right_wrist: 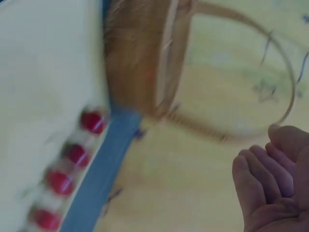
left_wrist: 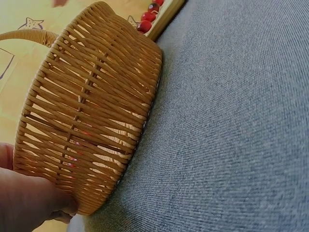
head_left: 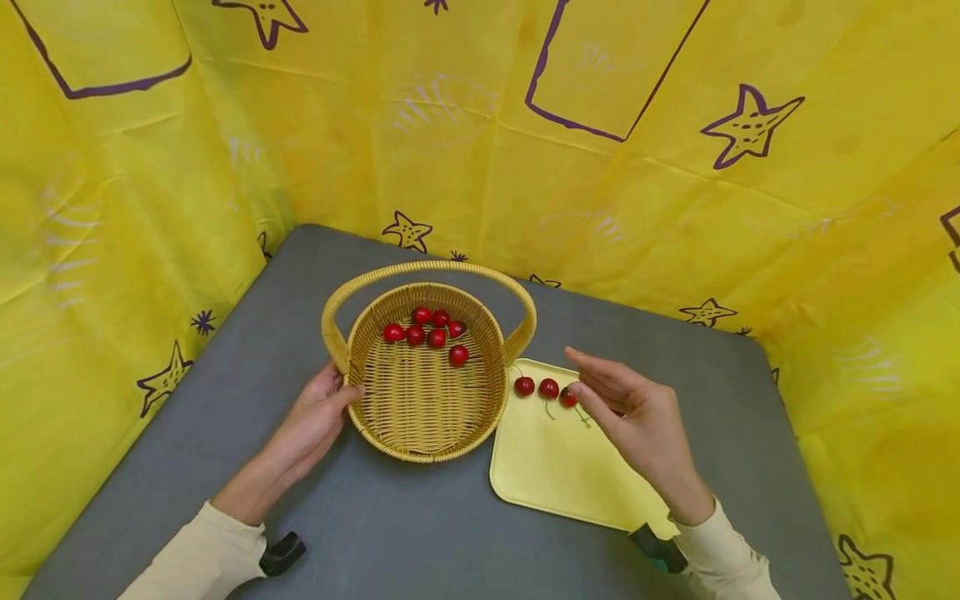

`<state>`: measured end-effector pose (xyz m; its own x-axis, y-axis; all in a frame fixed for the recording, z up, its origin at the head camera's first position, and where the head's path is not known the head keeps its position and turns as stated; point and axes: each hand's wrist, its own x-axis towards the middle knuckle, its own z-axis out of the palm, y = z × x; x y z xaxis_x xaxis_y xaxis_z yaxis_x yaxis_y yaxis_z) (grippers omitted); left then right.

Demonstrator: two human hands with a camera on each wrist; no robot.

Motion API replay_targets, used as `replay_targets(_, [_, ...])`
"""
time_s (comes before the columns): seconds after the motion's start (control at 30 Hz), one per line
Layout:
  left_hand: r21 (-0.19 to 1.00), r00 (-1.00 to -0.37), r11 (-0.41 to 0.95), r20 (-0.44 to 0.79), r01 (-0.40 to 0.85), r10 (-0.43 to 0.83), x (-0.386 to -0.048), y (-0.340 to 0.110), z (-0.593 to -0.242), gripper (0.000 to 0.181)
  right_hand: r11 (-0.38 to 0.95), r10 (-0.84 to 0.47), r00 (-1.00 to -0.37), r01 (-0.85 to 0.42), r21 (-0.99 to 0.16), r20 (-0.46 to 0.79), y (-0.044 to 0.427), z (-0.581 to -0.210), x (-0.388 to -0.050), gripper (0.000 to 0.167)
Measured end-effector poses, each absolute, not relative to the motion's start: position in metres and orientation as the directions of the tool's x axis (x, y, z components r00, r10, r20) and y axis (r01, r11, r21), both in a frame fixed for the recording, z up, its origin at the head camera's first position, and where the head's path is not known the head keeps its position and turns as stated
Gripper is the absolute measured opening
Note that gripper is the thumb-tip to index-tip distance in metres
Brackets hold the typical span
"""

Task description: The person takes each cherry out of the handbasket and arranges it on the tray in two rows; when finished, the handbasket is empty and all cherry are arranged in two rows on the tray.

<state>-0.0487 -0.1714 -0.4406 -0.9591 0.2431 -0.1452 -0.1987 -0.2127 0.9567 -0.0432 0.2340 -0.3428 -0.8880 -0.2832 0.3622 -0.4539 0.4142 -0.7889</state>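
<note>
A round wicker basket [head_left: 420, 408] with an arched handle [head_left: 427, 267] stands at the middle of the table. Several red cherries [head_left: 437, 337] lie in its far half. My left hand [head_left: 296, 437] grips the basket's left side, thumb over the rim; the left wrist view shows the thumb [left_wrist: 36, 195] against the weave. To the right, my right hand [head_left: 641, 417] hovers over a pale yellow tray [head_left: 555, 471], fingers loosely bent and holding nothing. A row of cherries [head_left: 548, 388] with stems lies along the tray's far edge, partly hidden behind that hand.
A grey cloth-covered table [head_left: 420, 533] carries everything. Yellow sheets [head_left: 450, 167] with drawn starfish rise behind it and on both sides. The tray's far-left corner sits close beside the basket.
</note>
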Motion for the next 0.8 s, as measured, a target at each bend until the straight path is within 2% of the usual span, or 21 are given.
replay_targets(0.17, [0.958, -0.959, -0.204, -0.149, -0.2, 0.242, -0.048, -0.173, -0.44, 0.071, 0.291, -0.392, -0.842, -0.496, -0.818, 0.371, 0.181, -0.333, -0.056, 0.045])
replay_targets(0.33, [0.958, -0.96, -0.207, -0.146, -0.197, 0.239, -0.048, -0.173, -0.44, 0.071, 0.257, -0.473, -0.802, -0.522, -0.813, 0.365, 0.135, -0.327, -0.077, 0.04])
replay_targets(0.6, [0.954, -0.961, -0.225, -0.142, -0.196, 0.236, -0.051, -0.173, -0.44, 0.071, 0.256, -0.515, -0.811, -0.455, -0.853, 0.278, 0.076, -0.32, -0.128, 0.037])
replay_targets(0.8, [0.952, -0.959, -0.221, -0.157, -0.21, 0.235, -0.048, -0.172, -0.44, 0.073, 0.287, -0.548, -0.822, -0.358, -0.889, 0.154, 0.046, -0.343, -0.164, 0.04])
